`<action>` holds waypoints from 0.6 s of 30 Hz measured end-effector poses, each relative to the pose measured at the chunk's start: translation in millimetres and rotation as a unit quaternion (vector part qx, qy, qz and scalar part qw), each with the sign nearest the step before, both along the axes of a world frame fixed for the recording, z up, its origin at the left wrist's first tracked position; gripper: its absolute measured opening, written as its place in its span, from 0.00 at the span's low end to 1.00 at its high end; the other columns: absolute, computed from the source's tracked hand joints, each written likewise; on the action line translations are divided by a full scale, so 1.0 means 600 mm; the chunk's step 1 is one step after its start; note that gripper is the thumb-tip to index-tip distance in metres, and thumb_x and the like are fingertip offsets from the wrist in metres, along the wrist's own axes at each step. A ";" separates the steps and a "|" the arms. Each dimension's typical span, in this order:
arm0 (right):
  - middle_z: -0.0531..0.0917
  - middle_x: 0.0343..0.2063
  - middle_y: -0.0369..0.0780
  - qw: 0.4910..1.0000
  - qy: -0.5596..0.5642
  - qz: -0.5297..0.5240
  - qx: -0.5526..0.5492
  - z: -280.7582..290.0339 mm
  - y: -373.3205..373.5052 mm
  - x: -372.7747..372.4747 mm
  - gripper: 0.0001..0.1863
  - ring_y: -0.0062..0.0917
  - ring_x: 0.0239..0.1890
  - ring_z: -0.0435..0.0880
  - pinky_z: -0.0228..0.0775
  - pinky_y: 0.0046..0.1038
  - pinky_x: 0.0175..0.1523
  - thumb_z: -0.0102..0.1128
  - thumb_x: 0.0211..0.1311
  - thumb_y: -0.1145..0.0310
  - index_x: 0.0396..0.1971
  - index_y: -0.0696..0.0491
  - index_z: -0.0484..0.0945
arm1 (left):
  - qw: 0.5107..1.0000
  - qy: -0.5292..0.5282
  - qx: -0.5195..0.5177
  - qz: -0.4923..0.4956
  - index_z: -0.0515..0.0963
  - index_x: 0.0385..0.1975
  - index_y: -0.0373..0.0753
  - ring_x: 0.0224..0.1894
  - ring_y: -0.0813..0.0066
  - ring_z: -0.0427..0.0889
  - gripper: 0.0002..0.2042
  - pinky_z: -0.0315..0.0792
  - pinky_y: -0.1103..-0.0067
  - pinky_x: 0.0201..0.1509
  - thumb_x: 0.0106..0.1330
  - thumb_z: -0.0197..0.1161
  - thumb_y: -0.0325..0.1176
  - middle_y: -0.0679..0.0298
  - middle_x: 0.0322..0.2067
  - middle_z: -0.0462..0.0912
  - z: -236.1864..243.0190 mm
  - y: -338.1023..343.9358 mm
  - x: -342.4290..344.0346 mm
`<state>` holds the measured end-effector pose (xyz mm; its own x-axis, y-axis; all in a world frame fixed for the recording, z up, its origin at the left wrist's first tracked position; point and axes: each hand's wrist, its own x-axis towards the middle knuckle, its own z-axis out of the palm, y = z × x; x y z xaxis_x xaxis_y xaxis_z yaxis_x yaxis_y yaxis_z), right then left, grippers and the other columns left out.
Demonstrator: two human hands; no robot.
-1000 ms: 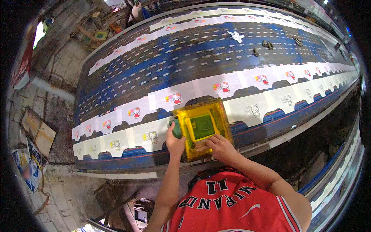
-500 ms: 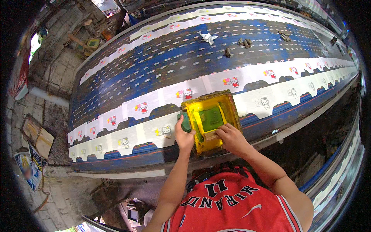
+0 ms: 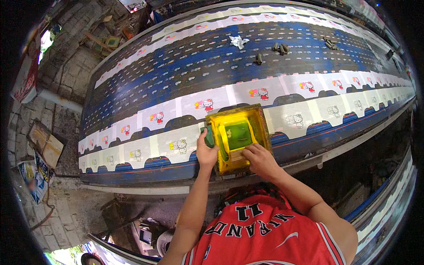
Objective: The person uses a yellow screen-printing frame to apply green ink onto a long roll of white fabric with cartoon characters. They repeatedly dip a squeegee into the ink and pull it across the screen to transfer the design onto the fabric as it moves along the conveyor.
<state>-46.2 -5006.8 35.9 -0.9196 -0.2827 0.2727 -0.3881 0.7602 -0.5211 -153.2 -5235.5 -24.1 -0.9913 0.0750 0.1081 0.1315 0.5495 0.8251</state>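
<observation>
Pressing evenly should help: left hand [image 3: 206, 154] closed on green block [image 3: 208, 138] left of the frame [image 3: 263, 128], right hand [image 3: 261, 161] curled around wooden bar [image 3: 237, 155] inside.

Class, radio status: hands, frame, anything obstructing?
Left hand gripping green block, yellow frame's left side. Right hand on wooden bar inside frame. Crumpled white item farther back, apart.

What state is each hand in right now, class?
Left hand: closed, holding the green block at the left side of the yellow frame.
Right hand: closed, holding the wooden strip inside that frame.
</observation>
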 end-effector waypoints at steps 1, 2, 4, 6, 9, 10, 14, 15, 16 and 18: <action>0.81 0.42 0.44 1.000 -0.003 -0.002 0.003 0.000 0.002 0.004 0.21 0.42 0.49 0.80 0.75 0.39 0.58 0.62 0.47 0.76 0.45 0.57 0.79 | 1.000 0.000 -0.021 0.004 0.69 0.69 0.41 0.67 0.47 0.76 0.38 0.71 0.64 0.70 0.54 0.72 0.22 0.50 0.64 0.76 0.001 0.003 -0.001; 0.81 0.42 0.44 1.000 -0.005 -0.005 0.006 0.001 0.002 0.009 0.21 0.42 0.49 0.80 0.75 0.39 0.58 0.62 0.47 0.76 0.45 0.57 0.79 | 1.000 0.003 -0.027 0.000 0.69 0.69 0.41 0.66 0.47 0.76 0.38 0.72 0.64 0.69 0.54 0.72 0.22 0.50 0.64 0.76 0.003 0.003 -0.001; 0.82 0.42 0.44 1.000 -0.006 -0.004 0.003 0.009 0.000 0.025 0.20 0.42 0.50 0.81 0.75 0.40 0.58 0.62 0.47 0.76 0.45 0.57 0.79 | 0.999 0.008 -0.036 -0.005 0.69 0.69 0.43 0.65 0.46 0.77 0.37 0.74 0.62 0.67 0.55 0.72 0.23 0.51 0.63 0.76 0.007 0.004 0.002; 0.82 0.42 0.44 1.000 -0.003 -0.007 0.004 0.007 -0.003 0.038 0.20 0.42 0.49 0.81 0.75 0.40 0.58 0.62 0.47 0.76 0.45 0.57 0.79 | 0.999 -0.006 -0.048 0.005 0.68 0.70 0.44 0.64 0.45 0.77 0.38 0.75 0.61 0.65 0.55 0.72 0.24 0.51 0.63 0.76 0.010 0.007 0.004; 0.83 0.41 0.44 1.000 0.027 -0.015 0.003 -0.011 -0.009 0.035 0.19 0.43 0.48 0.81 0.76 0.41 0.57 0.61 0.47 0.77 0.44 0.57 0.80 | 0.998 0.010 -0.068 0.004 0.67 0.70 0.46 0.62 0.43 0.78 0.38 0.76 0.59 0.63 0.56 0.72 0.25 0.50 0.62 0.75 0.011 0.009 0.007; 0.83 0.40 0.45 0.999 0.048 -0.016 -0.002 -0.015 -0.010 0.023 0.19 0.43 0.48 0.82 0.76 0.41 0.56 0.60 0.48 0.78 0.43 0.57 0.80 | 0.997 0.021 -0.075 0.002 0.67 0.71 0.46 0.62 0.43 0.78 0.38 0.77 0.59 0.63 0.56 0.72 0.26 0.49 0.62 0.75 0.009 0.008 0.007; 0.83 0.40 0.46 0.997 0.062 -0.048 0.021 -0.043 -0.006 -0.077 0.17 0.45 0.49 0.81 0.76 0.43 0.55 0.60 0.48 0.80 0.42 0.57 0.81 | 0.997 -0.008 -0.078 0.007 0.66 0.71 0.47 0.59 0.41 0.80 0.39 0.79 0.58 0.59 0.56 0.72 0.25 0.49 0.60 0.75 0.018 0.013 0.007; 0.83 0.40 0.47 0.998 0.025 -0.044 0.038 -0.034 -0.001 -0.115 0.16 0.46 0.49 0.81 0.76 0.43 0.55 0.60 0.47 0.78 0.40 0.57 0.81 | 0.997 -0.008 -0.078 0.007 0.66 0.72 0.47 0.58 0.40 0.80 0.40 0.79 0.58 0.59 0.56 0.72 0.25 0.49 0.60 0.75 0.016 0.010 0.007; 0.83 0.41 0.48 0.997 -0.013 -0.043 0.056 -0.023 0.007 -0.149 0.14 0.47 0.49 0.81 0.75 0.44 0.55 0.61 0.47 0.77 0.38 0.57 0.80 | 0.997 -0.008 -0.078 0.003 0.65 0.72 0.47 0.58 0.40 0.80 0.40 0.80 0.58 0.58 0.56 0.72 0.25 0.49 0.60 0.75 0.015 0.011 0.006; 0.83 0.39 0.48 0.998 0.027 -0.050 0.013 -0.010 0.007 -0.197 0.14 0.48 0.47 0.80 0.75 0.44 0.55 0.61 0.46 0.77 0.37 0.57 0.80 | 0.998 0.029 -0.058 -0.008 0.65 0.72 0.47 0.58 0.40 0.80 0.40 0.80 0.58 0.58 0.55 0.72 0.25 0.49 0.59 0.75 0.009 0.007 0.008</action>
<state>-164.7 -5002.7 30.1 -0.9277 -0.1970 0.3171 -0.3364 0.8093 -0.4815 -148.1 -5231.5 -18.6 -0.9822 0.1053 0.1558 0.1869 0.6387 0.7464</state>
